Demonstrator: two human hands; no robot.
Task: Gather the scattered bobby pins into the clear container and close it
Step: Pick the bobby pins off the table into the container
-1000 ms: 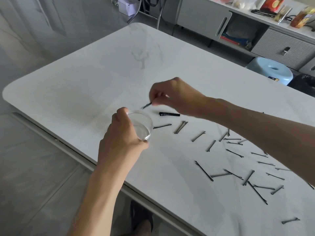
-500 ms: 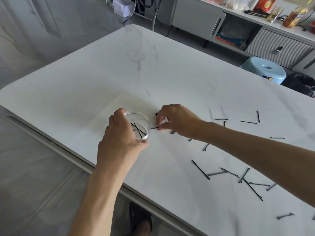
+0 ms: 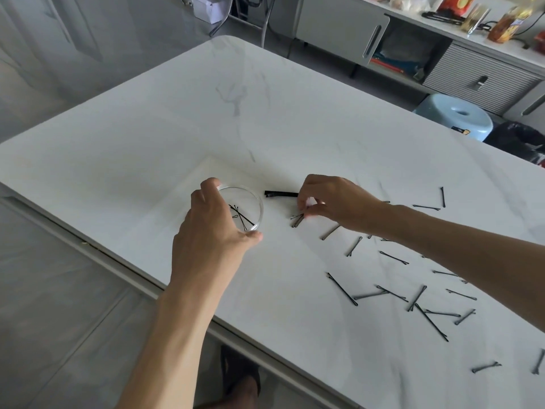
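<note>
From the head camera: the left hand [image 3: 212, 231] curls round the clear container [image 3: 256, 202], thumb on its near rim, fingers over the far side, holding it on the white table [image 3: 177, 128]. A few pins lie inside. The right hand [image 3: 333, 202] is down, thumb and forefinger pinched on the end of a little bunch of bobby pins [image 3: 297, 221]. The bunch pokes out just below those fingertips, towards the container. Whether it has left the table cannot be told.

Best play looks like this: nip the ends firmly, lift them together, and drop them over the open mouth just left of the pinch. A flat black clip [image 3: 281, 194] lies just beyond the fingertips. The scattered bobby pins [image 3: 413, 296] wait behind the right wrist.
</note>
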